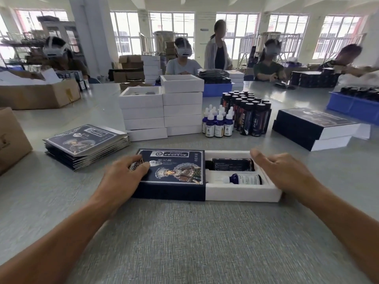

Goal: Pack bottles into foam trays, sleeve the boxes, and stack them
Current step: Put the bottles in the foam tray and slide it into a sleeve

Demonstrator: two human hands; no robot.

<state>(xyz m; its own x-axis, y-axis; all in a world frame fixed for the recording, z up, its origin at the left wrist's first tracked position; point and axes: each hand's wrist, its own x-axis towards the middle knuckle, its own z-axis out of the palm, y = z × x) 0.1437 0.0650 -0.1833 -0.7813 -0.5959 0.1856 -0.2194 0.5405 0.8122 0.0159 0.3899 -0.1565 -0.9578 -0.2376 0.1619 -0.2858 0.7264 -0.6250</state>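
Sleeve (pixel 176 167) half covers foam tray (pixel 242 194). Left hand (pixel 123 175) rests fingers on sleeve; right hand (pixel 285 173), fingers relaxed, touches tray's end.

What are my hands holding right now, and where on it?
The left hand rests fingers-down on the left end of the dark sleeve. The right hand presses on the right end of the foam tray. Neither hand clearly grips anything.

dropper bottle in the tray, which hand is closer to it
Right. The right hand rests on the foam tray's end, just beside the dropper bottle; the left hand presses on the sleeve, farther away.
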